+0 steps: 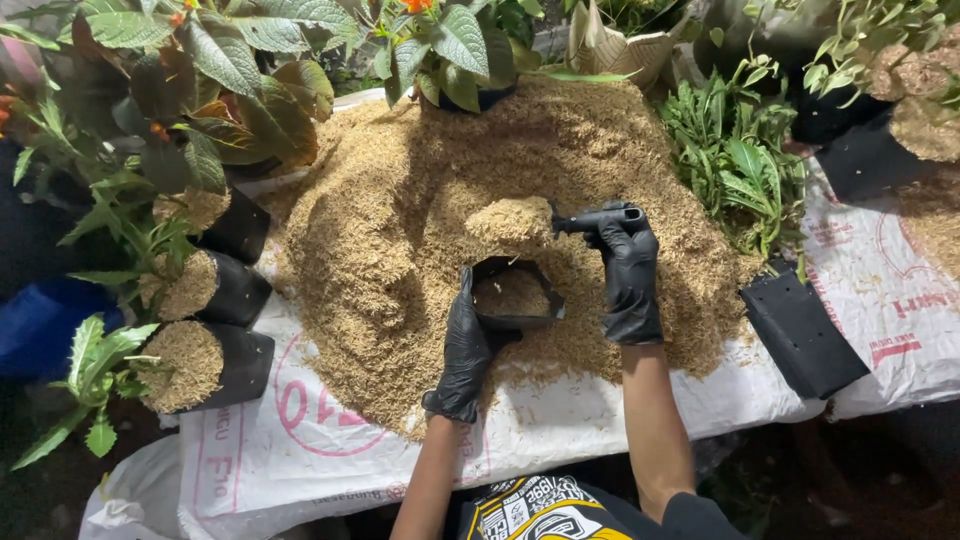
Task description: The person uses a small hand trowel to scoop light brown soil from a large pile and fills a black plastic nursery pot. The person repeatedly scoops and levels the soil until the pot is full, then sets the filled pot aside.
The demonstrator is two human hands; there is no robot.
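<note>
Near the middle of the scene, a small black grow bag is being held open at its left rim by the left hand, which is gloved in black and whose fingers are being pinched over the bag's edge. The bag is standing upright on the near slope of a large heap of tan rice husk, and it is already partly filled with the same husk. Just beyond the bag, a little to the right, a black scoop loaded with a mound of husk is being gripped by its handle in the right hand, also gloved in black, with the fingers closed tightly around the handle. The scoop's heaped end is being held just above and beyond the bag's far rim, so the bag is lying between the two hands, nearer than the scoop.

The heap is being borne on white printed sacks spread over the ground. At the left, three filled black bags with green seedlings are lying on their sides. At the right, an empty flat black bag is resting on the sacking, with leafy potted plants beyond it.
</note>
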